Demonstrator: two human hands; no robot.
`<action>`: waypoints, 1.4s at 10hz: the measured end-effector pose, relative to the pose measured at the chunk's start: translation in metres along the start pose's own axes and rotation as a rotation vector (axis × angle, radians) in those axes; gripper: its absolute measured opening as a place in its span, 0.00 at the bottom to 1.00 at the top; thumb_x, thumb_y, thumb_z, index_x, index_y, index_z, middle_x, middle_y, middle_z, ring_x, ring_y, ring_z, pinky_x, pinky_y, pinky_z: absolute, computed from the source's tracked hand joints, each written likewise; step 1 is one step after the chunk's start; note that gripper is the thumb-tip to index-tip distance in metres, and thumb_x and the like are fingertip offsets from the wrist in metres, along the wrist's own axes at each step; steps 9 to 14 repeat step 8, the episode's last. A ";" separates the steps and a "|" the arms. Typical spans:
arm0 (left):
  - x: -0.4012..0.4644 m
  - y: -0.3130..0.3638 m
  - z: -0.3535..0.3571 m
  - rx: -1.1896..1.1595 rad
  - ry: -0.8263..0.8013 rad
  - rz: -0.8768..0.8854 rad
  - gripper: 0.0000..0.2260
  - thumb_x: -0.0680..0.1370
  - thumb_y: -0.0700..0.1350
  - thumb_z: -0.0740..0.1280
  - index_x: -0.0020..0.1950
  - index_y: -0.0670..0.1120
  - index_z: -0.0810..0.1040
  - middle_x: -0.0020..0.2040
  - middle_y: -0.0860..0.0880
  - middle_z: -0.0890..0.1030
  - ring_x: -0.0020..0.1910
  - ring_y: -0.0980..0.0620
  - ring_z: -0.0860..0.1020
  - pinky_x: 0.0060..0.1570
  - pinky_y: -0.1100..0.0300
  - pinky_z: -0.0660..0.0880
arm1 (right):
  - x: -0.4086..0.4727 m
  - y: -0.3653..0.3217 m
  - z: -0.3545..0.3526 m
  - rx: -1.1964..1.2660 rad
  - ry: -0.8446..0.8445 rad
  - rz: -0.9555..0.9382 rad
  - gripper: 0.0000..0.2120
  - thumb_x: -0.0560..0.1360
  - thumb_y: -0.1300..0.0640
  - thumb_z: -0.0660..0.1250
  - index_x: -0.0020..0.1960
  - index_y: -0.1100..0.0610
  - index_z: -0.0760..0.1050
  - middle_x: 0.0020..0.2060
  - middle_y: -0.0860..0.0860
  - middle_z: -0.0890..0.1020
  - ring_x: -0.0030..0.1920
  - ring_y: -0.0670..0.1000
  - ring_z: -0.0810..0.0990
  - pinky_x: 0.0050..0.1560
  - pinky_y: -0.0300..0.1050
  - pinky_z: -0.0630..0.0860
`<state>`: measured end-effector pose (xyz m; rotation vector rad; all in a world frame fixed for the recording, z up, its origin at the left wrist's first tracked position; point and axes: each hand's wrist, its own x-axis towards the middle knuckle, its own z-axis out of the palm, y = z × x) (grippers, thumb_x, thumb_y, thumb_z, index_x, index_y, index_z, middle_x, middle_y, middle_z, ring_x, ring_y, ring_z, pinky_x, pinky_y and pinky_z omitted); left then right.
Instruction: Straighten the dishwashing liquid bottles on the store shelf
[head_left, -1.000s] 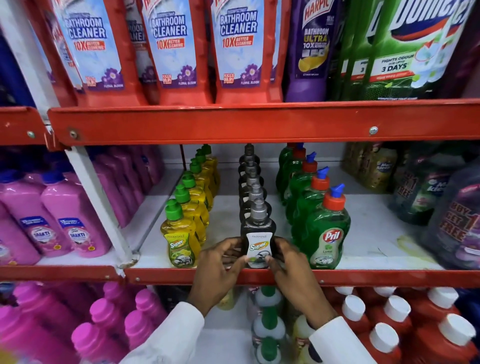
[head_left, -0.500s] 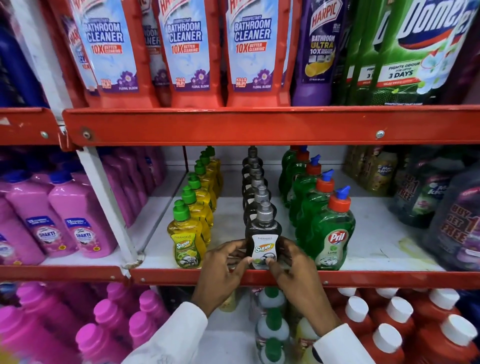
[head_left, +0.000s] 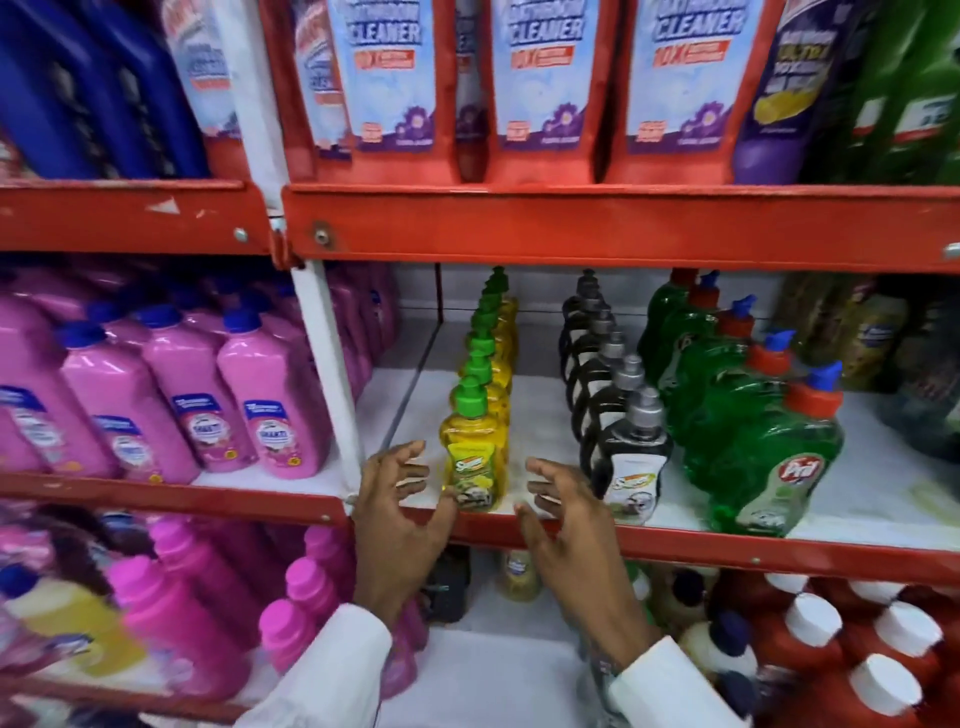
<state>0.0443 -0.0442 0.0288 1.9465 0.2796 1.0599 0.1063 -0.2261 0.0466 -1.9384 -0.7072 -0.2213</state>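
Front yellow dish-liquid bottle (head_left: 471, 457), green cap, upright at the shelf's (head_left: 857, 499) front edge, heading its row. Left hand (head_left: 402, 499) and right hand (head_left: 563, 512): fingers spread wide either side of it, holding nothing. Black bottle (head_left: 631, 467) and green Pril bottle (head_left: 769, 473) to its right.

Your left hand (head_left: 402, 512) and your right hand (head_left: 569, 525) are both raised in front of you, side by side with a gap between them. Each palm faces inward toward the other. The fingers (head_left: 410, 467) of the left hand are spread and a little curled, with the thumb low and pointing to the right. The right hand mirrors it, its fingers loose and parted, the thumb low. Neither hand grips anything. Both wrists come up from white sleeves (head_left: 332, 670) at the bottom of the view, and the forearms angle toward each other.
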 end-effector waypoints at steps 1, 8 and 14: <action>0.014 -0.014 -0.006 0.050 -0.215 -0.017 0.23 0.69 0.54 0.72 0.62 0.48 0.79 0.57 0.52 0.84 0.52 0.58 0.83 0.54 0.54 0.82 | 0.021 -0.002 0.012 -0.066 -0.127 -0.011 0.21 0.76 0.60 0.68 0.68 0.53 0.72 0.60 0.49 0.83 0.57 0.46 0.82 0.61 0.40 0.77; 0.021 -0.018 -0.010 0.005 -0.211 0.068 0.24 0.73 0.46 0.74 0.69 0.48 0.76 0.62 0.50 0.82 0.59 0.56 0.81 0.61 0.53 0.78 | 0.009 -0.002 0.013 0.085 0.220 0.062 0.14 0.72 0.57 0.75 0.56 0.49 0.80 0.48 0.42 0.87 0.46 0.40 0.85 0.48 0.37 0.81; 0.021 -0.018 -0.010 0.005 -0.211 0.068 0.24 0.73 0.46 0.74 0.69 0.48 0.76 0.62 0.50 0.82 0.59 0.56 0.81 0.61 0.53 0.78 | 0.009 -0.002 0.013 0.085 0.220 0.062 0.14 0.72 0.57 0.75 0.56 0.49 0.80 0.48 0.42 0.87 0.46 0.40 0.85 0.48 0.37 0.81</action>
